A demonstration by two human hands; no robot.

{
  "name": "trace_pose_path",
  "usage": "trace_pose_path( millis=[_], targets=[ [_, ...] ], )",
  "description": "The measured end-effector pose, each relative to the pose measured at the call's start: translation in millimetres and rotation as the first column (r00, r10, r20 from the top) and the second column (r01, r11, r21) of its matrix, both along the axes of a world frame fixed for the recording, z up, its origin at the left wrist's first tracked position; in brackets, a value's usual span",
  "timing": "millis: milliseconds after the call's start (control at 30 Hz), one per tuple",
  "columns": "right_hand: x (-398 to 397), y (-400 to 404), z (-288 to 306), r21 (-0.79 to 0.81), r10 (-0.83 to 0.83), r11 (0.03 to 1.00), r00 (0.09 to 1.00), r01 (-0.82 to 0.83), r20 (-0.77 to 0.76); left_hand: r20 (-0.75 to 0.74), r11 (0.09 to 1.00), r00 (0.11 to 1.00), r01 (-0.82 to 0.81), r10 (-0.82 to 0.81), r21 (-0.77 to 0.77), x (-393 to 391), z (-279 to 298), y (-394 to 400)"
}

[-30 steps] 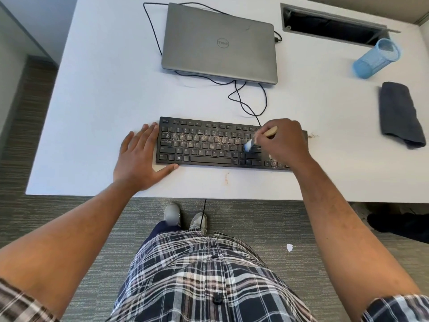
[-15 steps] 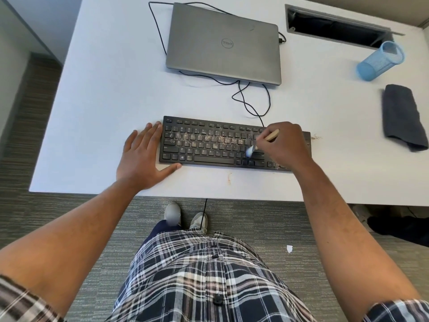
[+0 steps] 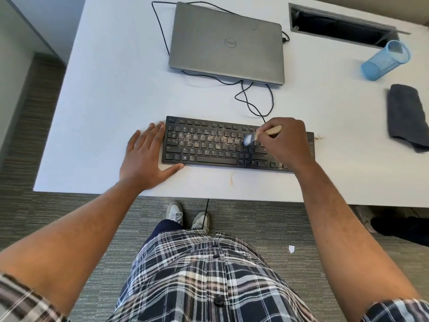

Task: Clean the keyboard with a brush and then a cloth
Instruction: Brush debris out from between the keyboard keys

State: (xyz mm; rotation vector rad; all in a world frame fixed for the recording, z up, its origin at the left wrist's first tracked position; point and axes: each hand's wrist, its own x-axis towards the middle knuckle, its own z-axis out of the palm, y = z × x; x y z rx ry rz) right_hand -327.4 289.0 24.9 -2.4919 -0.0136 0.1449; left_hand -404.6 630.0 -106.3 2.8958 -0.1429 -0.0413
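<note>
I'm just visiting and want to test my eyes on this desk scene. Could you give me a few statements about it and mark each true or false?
1. The right hand holds a brush over the keyboard. True.
2. The left hand is wiping keys with the cloth. False: it lies flat on the table at the keyboard's left end, and the cloth lies untouched at the far right.
3. The laptop is shut. True.
4. The blue cup stands upright. False: it lies on its side.
5. The keys are spotless. False: light crumbs dust the upper rows.
</note>
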Motion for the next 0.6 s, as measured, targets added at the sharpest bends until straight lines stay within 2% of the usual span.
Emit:
trace_pose_path(
  millis=[133,233,267,367,400,500,600],
  targets=[
    [-1.6,-1.0,-3.2,-0.067,0.073,0.994,0.988,-0.083,-0.135,-0.004,1.0,1.0,0.0,0.0,0.004,0.4,-0.3,0.3],
    [-2.3,-0.9,-4.9,-0.033,0.007,0.999,1.0,-0.007,-0.006,0.001,1.0,1.0,0.002,-0.002,0.005,-0.4,-0.1,-0.3],
    [-2.3,-0.7,-4.2,-0.013,0.003,1.0,1.0,-0.003,-0.005,0.003,1.0,1.0,0.002,-0.002,0.008,-0.3,0.0,-0.4],
    [-4.8,3.4,-4.4,0.012,0.091,0.996,0.983,-0.091,-0.157,0.0,1.0,1.0,0.002,-0.002,0.011,-0.3,-0.2,-0.5],
    [-6.3,5.2,-6.2,0.008,0.107,0.994,0.981,-0.107,-0.163,-0.002,1.0,1.0,0.001,-0.001,0.013,-0.1,-0.2,-0.2],
    [-5.4,8.8,-6.2,-0.006,0.027,1.0,1.0,-0.027,-0.009,-0.001,1.0,1.0,-0.001,0.001,0.008,-0.4,-0.2,0.1],
    [-2.4,8.1,-1.8,-0.01,0.047,0.999,0.998,-0.048,-0.041,0.004,1.0,1.0,-0.003,0.003,-0.001,-0.5,-0.9,-0.5]
  ],
)
